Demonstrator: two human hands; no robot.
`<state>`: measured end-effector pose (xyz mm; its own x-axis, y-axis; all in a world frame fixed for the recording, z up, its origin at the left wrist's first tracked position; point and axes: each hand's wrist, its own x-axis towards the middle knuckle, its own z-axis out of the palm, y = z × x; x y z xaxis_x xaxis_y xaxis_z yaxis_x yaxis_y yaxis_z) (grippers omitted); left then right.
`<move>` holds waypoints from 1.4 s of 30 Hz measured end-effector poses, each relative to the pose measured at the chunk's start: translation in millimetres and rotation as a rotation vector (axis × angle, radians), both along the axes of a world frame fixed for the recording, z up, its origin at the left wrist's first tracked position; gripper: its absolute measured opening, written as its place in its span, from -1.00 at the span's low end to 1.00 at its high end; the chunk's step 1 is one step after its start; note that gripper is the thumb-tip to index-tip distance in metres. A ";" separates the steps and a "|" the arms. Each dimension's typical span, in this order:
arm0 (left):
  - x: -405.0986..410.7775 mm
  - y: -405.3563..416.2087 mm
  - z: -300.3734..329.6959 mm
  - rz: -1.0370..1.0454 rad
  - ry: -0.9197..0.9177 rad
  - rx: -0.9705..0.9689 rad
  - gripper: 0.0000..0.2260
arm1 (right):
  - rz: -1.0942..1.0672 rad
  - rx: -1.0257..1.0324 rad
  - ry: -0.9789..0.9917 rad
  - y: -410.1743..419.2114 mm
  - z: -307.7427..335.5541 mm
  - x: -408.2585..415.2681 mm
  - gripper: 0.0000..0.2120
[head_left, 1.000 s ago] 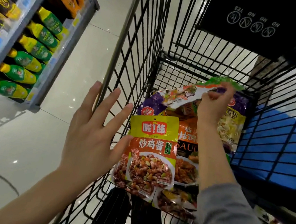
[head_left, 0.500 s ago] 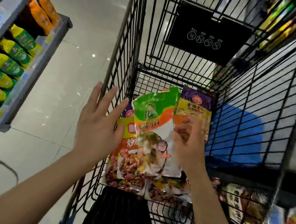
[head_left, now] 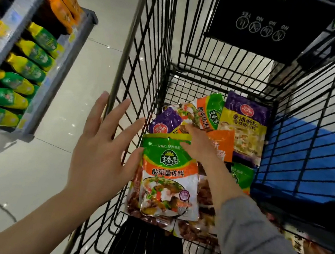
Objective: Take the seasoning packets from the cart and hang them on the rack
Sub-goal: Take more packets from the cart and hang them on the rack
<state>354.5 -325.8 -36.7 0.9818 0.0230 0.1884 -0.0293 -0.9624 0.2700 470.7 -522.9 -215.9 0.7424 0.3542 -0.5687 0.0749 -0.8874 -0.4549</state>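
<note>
**packetwatcher:** ok so the green-and-orange seasoning packet (head_left: 169, 178) is now face up at the near left of the cart (head_left: 147, 64), sitting on top of a brown-printed packet (head_left: 146, 215). Half a second ago the right hand was holding that same green one up on edge over the pile. Now it's down flat against the left hand's stack.

**aisle9:** so what's the left hand doing, gripping it?

**packetwatcher:** kinda propping it. The left hand (head_left: 104, 150) has its fingers straight and spread, and the thumb tip touches the packet's left edge. Can't see any curl around it. The right hand (head_left: 199, 146) has let go and is reaching farther in, fingertips on the crumpled packet (head_left: 187, 116) in the middle of the heap. Whether it's pinching it yet or just touching, can't tell, the fingers are too hidden.

**aisle9:** what else is left in there?

**packetwatcher:** a purple-and-yellow packet (head_left: 245, 124) at the far right, a small purple one (head_left: 164, 122) far left, plus an orange one (head_left: 220, 146) under the wrist. Shelf of green bottles (head_left: 29, 66) off to the left.

**aisle9:** so still collecting?

**packetwatcher:** looks like it to me. They're building a handful first, nothing's on the rack yet, and I can't see the rack at all.
</note>
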 end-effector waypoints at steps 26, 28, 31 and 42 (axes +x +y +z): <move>1.1 -2.3 2.1 -0.015 0.005 0.032 -0.67 | 0.122 -0.294 0.096 -88.5 9.3 64.7 -0.55; 0.3 -2.2 2.3 -0.020 0.002 0.041 -0.67 | 0.037 -0.218 0.168 -85.1 6.6 60.7 -0.55; 1.3 -1.4 2.5 -0.031 -0.022 0.066 -0.68 | -0.132 -0.142 0.145 -83.2 7.8 48.3 -0.59; 1.3 0.1 -0.7 -0.035 -0.056 0.072 -0.65 | -0.390 -0.073 0.104 -92.5 54.7 -71.9 -0.84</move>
